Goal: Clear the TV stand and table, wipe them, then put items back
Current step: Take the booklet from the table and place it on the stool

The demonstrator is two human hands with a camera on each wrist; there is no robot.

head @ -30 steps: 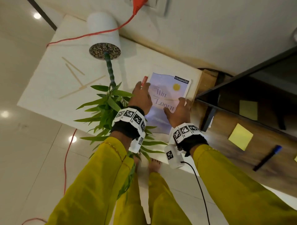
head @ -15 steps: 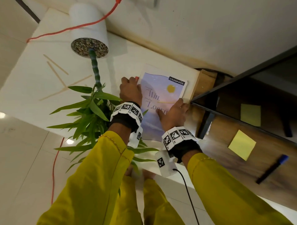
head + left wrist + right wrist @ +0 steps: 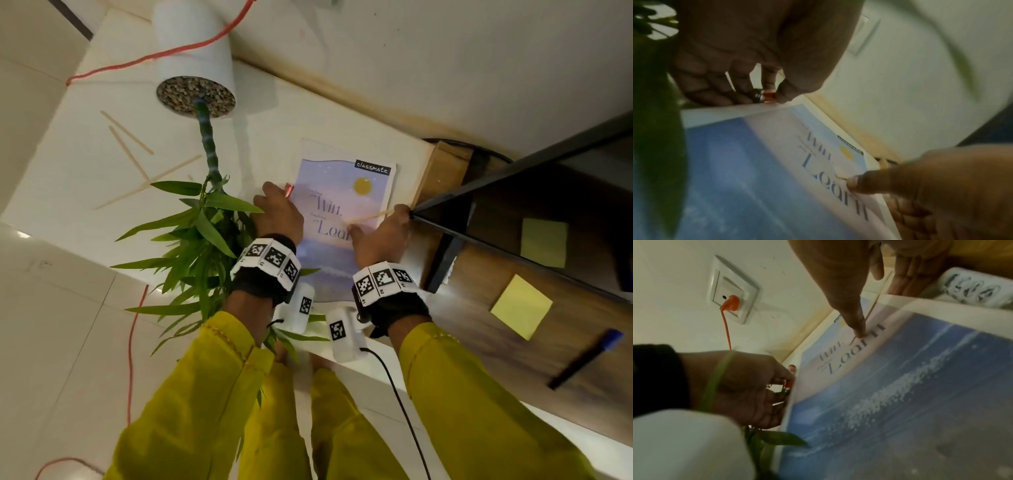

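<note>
Head view: white table [image 3: 85, 164] against the wall, carrying a "classmate" notebook [image 3: 337, 205] flat near its right end, just beside the dark TV stand [image 3: 513, 192]. Left hand [image 3: 279, 214] at the notebook's left edge, grip curled round an orange pen [image 3: 288, 189] whose tip pokes out past the knuckles. Right hand [image 3: 380, 236] on the notebook's right part, thumb and fingers pinching a thin wooden stick [image 3: 368, 216] lying across the cover. More such sticks [image 3: 126, 137] loose on the table farther left. White pot [image 3: 195, 65] with pebbles and a leafy bamboo plant [image 3: 202, 233] left of the left hand, leaves touching that wrist. Orange cable [image 3: 154, 54] draped over the pot. Two yellow sticky notes [image 3: 522, 306] and a blue-capped pen [image 3: 585, 358] on the wooden shelf at right.

Left wrist view: left hand [image 3: 748, 68] closed on the orange pen [image 3: 768, 96] right at the notebook [image 3: 777, 162] edge; right hand [image 3: 941, 186] pressing the stick's end onto the cover with the thumb.

Right wrist view: right hand [image 3: 859, 280] with thumb tip down on the stick [image 3: 872, 306], fingers behind it; white power strip [image 3: 978, 288] just past the notebook [image 3: 900, 386]. Left hand [image 3: 748, 386] wrapped round the orange pen [image 3: 790, 378]. Orange plug [image 3: 731, 304] in a wall socket.
</note>
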